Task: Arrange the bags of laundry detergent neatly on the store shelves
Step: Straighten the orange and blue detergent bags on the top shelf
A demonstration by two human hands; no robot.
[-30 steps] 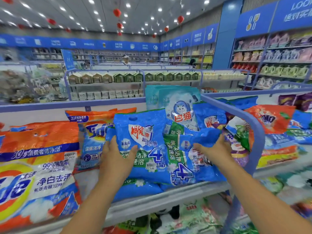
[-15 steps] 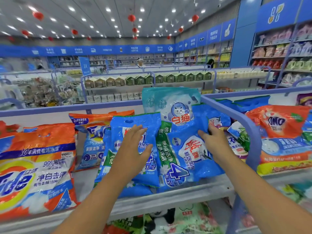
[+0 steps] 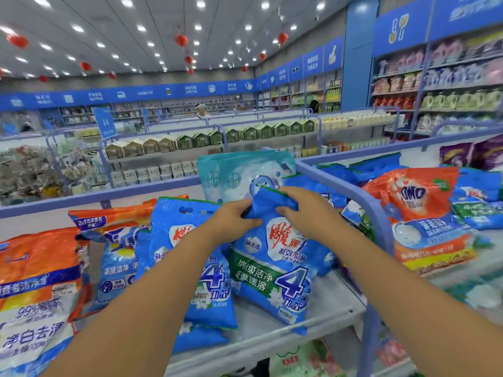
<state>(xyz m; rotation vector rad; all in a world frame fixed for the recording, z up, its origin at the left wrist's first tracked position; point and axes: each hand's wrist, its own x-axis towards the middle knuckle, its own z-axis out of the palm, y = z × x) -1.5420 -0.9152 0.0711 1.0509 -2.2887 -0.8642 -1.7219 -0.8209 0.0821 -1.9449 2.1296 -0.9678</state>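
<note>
The blue detergent bag point(image 3: 275, 257) is a soft, glossy plastic pouch, crinkled along its top edge, printed with a red-and-white logo, a green band and a big "4". It stands nearly upright on the white shelf point(image 3: 321, 308), its bottom resting on the shelf and its top bunched up. Both bare forearms reach forward from the lower corners and meet at that top edge. The left hand point(image 3: 234, 216) has its fingers curled round the left side of the crumpled top; the right hand point(image 3: 304, 205) clamps the right side, knuckles up, fingers folded over the plastic. Just left stands a second blue bag point(image 3: 187, 257) of the same print, with a handle slot cut near its top. Behind them rises a pale teal bag point(image 3: 239, 175), smooth and shiny. Orange bags point(image 3: 38, 270) lie at the left, puffy and wrinkled. A rounded lilac rail point(image 3: 362, 197) divides this bay from the next, where an orange-red bag point(image 3: 419, 197) lies tilted
</note>
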